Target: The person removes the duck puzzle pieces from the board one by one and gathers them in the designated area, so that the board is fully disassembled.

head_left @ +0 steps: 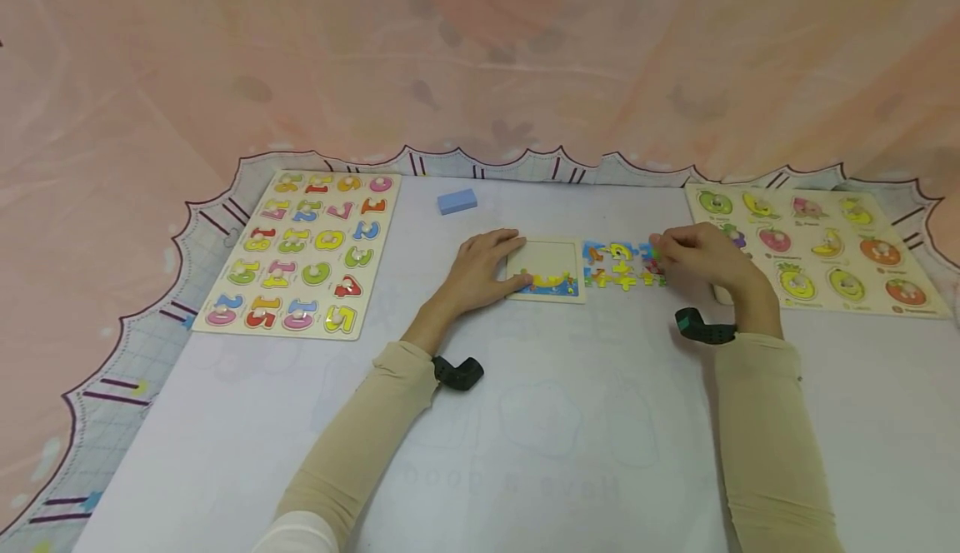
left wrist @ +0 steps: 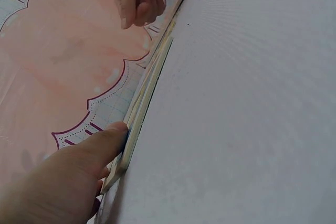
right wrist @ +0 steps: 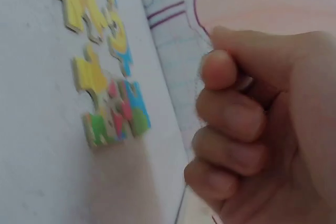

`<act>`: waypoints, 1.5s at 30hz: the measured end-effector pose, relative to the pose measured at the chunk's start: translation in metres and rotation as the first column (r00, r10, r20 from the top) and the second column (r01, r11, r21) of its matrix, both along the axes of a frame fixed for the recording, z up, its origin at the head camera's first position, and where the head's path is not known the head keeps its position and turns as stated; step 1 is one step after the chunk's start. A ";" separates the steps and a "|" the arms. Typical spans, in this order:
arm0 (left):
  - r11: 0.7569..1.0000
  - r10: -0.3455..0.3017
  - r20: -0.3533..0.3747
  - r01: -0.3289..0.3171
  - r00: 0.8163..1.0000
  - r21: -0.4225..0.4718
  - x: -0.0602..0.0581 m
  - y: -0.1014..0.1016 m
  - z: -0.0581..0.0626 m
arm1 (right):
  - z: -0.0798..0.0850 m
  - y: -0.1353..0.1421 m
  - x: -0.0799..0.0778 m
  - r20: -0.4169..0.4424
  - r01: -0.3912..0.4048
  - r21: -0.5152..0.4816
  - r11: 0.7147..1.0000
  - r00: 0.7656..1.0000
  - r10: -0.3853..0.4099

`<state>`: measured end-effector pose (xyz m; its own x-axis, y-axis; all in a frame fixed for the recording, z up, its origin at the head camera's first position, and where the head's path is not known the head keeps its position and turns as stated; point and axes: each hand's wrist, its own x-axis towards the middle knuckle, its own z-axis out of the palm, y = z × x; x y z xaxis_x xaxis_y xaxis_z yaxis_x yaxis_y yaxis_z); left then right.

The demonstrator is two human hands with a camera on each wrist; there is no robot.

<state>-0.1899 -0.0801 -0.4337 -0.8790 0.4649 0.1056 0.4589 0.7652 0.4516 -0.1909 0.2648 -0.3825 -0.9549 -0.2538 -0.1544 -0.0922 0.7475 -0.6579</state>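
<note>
A small wooden puzzle tray (head_left: 545, 255) lies flat on the table, with a yellow and blue picture section (head_left: 555, 284) along its near side. My left hand (head_left: 483, 274) rests at the tray's left edge, its thumb (left wrist: 107, 142) lying straight over the near left corner. To the right of the tray, several loose jigsaw pieces (head_left: 621, 268) in yellow, blue, red and green lie close together. My right hand (head_left: 708, 260) is raised just beyond their right end. In the right wrist view its fingers (right wrist: 228, 114) are curled, thumb against index finger, with no piece showing between them.
A number puzzle board (head_left: 292, 257) lies at the left and a fruit puzzle board (head_left: 817, 253) at the right, partly behind my right hand. At the back is a blue block (head_left: 457, 201). A peach patterned cloth (head_left: 480, 62) borders the white table (head_left: 540, 420).
</note>
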 end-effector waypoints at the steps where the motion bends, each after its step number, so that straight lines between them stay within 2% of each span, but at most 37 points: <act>1: 1.000 -0.001 -0.001 0.001 1.000 0.004 0.000 0.000 0.000 | 0.000 -0.003 0.000 -0.011 -0.011 -0.015 1.000 1.000 0.010; 6: 0.999 -0.010 0.004 0.010 1.000 0.043 -0.001 -0.001 -0.001 | -0.001 -0.015 -0.001 -0.012 -0.098 -0.104 0.990 0.995 0.097; 11: 0.999 -0.023 0.008 0.023 1.000 0.045 -0.001 -0.003 0.001 | -0.003 -0.027 -0.003 -0.068 -0.200 -0.175 0.964 0.979 0.190; 17: 0.999 -0.043 0.019 0.043 0.999 0.006 0.000 -0.005 0.004 | 0.006 -0.046 0.003 -0.066 -0.205 -0.229 0.952 0.979 0.195; 22: 0.999 -0.038 0.022 0.038 0.999 -0.021 0.000 -0.004 0.005 | 0.004 -0.062 0.002 -0.075 -0.161 -0.215 0.963 0.986 0.148; 26: 0.999 -0.041 0.022 0.041 0.999 -0.022 0.000 -0.004 0.004 | -0.006 -0.073 -0.004 -0.041 -0.171 -0.177 0.969 0.985 0.166; 28: 0.999 -0.045 0.027 0.045 0.999 -0.021 0.001 -0.004 0.004 | -0.009 -0.080 -0.005 -0.050 -0.216 -0.141 0.966 0.976 0.211; 33: 0.998 -0.051 0.038 0.052 0.998 -0.037 0.002 -0.004 0.005 | -0.011 -0.099 -0.003 -0.117 -0.339 -0.068 0.938 0.937 0.330; 40: 0.996 -0.080 0.048 0.082 0.996 -0.045 0.001 -0.006 0.004 | -0.013 -0.123 0.004 -0.105 -0.397 -0.034 0.917 0.914 0.392; 45: 0.993 -0.116 0.074 0.118 0.991 -0.022 0.001 -0.010 0.005 | -0.016 -0.136 0.007 -0.095 -0.434 0.050 0.900 0.895 0.437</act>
